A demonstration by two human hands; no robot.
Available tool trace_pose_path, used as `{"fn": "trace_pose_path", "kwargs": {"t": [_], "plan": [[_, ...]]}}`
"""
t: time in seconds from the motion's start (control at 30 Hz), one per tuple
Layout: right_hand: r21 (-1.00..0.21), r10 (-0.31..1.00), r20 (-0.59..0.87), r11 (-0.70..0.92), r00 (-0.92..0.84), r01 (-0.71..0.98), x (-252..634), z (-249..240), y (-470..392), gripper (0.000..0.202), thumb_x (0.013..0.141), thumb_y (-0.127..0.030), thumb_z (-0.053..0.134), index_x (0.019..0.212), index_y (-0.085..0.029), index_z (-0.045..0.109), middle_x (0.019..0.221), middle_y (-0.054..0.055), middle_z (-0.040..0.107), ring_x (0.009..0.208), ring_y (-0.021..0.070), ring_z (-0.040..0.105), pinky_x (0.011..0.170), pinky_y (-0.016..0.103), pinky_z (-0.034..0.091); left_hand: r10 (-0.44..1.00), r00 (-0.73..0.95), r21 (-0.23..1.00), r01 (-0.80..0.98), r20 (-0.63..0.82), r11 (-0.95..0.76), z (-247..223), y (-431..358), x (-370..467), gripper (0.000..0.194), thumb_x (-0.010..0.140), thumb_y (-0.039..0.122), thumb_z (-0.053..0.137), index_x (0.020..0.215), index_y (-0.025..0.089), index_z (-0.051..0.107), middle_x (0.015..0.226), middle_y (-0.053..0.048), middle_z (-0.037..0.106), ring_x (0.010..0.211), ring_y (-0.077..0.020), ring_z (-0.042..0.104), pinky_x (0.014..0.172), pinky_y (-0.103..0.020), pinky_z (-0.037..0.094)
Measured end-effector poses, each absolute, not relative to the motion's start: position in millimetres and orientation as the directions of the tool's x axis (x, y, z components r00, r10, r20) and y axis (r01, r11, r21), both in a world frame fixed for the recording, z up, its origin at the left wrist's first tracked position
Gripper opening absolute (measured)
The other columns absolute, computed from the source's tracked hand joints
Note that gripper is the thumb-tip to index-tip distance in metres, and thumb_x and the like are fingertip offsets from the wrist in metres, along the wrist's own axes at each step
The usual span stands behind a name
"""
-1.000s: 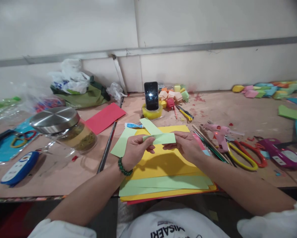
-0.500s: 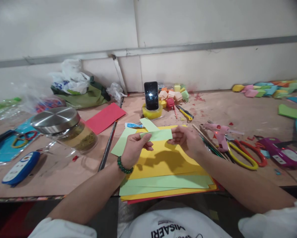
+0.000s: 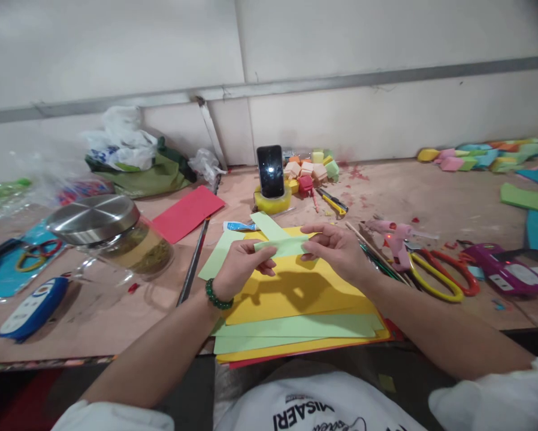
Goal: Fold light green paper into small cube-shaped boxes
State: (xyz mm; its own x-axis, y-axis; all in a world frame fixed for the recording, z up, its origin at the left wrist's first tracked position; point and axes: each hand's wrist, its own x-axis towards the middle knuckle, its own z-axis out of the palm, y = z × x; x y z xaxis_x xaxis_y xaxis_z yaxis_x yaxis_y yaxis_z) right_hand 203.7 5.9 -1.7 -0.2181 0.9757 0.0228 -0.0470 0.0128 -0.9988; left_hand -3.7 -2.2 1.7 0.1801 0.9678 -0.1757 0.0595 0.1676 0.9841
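A light green paper strip [image 3: 287, 246] is stretched between my two hands, above a stack of yellow paper sheets [image 3: 282, 293]. My left hand [image 3: 246, 263], below a green bead bracelet [image 3: 217, 296], pinches the strip's left end between thumb and fingers. At the other end my right hand [image 3: 334, 248] has its thumb and fingers closed on the strip. Another light green strip [image 3: 269, 225] lies slanted just behind it. More light green paper [image 3: 291, 328] lies across the near part of the stack, with red paper showing at the bottom edge.
A phone [image 3: 270, 170] leans upright on a yellow tape roll [image 3: 273, 202], beside small paper cubes [image 3: 305, 173]. To the right are a pink glue gun [image 3: 397, 239] and scissors [image 3: 435, 281]. A lidded glass jar [image 3: 147, 254] and a blue-white object [image 3: 33, 308] stand left.
My right hand has closed its thumb and fingers on the strip's right end, where its fingers were more loosely placed. The camera view has shifted slightly.
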Motion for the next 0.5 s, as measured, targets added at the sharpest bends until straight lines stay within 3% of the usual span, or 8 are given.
{"fn": "trace_pose_path", "kwargs": {"t": [0.13, 0.23, 0.37, 0.5], "plan": [[-0.996, 0.94, 0.05, 0.073, -0.336, 0.056, 203, -2, 0, 0.042, 0.069, -0.038, 0.074, 0.1, -0.019, 0.053, 0.057, -0.006, 0.062, 0.054, 0.0151, 0.067, 0.053, 0.025, 0.052, 0.833, 0.478, 0.951, 0.255, -0.28, 0.173, 8, 3, -14, 0.038, 0.062, 0.047, 0.08, 0.073, 0.011, 0.071, 0.067, -0.005, 0.072, 0.058, -0.0112, 0.064, 0.052, -0.017, 0.046], [-0.964, 0.896, 0.14, 0.221, -0.422, 0.15, 198, -5, -11, 0.031, 0.075, -0.03, 0.066, 0.1, -0.021, 0.05, 0.057, -0.006, 0.061, 0.052, 0.0125, 0.063, 0.051, 0.023, 0.049, 0.702, 0.636, 0.938, 0.316, -0.322, 0.143, 9, 0, -13, 0.044, 0.067, 0.053, 0.075, 0.078, 0.011, 0.072, 0.073, -0.007, 0.073, 0.061, -0.0116, 0.065, 0.055, -0.018, 0.048], [-0.888, 0.861, 0.295, 0.407, -0.414, 0.214, 193, -9, -21, 0.022, 0.08, -0.025, 0.06, 0.1, -0.021, 0.051, 0.067, -0.002, 0.067, 0.059, 0.0115, 0.065, 0.055, 0.022, 0.051, 0.669, 0.678, 0.951, 0.256, -0.304, 0.173, 0, -6, -5, 0.055, 0.068, 0.064, 0.068, 0.08, 0.01, 0.07, 0.074, -0.009, 0.073, 0.06, -0.0137, 0.067, 0.06, -0.022, 0.053], [-0.838, 0.834, 0.409, 0.504, -0.371, 0.21, 192, -10, -21, 0.023, 0.079, -0.029, 0.066, 0.097, -0.019, 0.057, 0.066, -0.001, 0.066, 0.055, 0.0101, 0.062, 0.054, 0.021, 0.052, 0.714, 0.675, 0.978, 0.193, -0.188, 0.075, -4, -7, -1, 0.055, 0.071, 0.064, 0.066, 0.076, 0.01, 0.07, 0.071, -0.009, 0.072, 0.059, -0.0127, 0.066, 0.059, -0.021, 0.052]]}}
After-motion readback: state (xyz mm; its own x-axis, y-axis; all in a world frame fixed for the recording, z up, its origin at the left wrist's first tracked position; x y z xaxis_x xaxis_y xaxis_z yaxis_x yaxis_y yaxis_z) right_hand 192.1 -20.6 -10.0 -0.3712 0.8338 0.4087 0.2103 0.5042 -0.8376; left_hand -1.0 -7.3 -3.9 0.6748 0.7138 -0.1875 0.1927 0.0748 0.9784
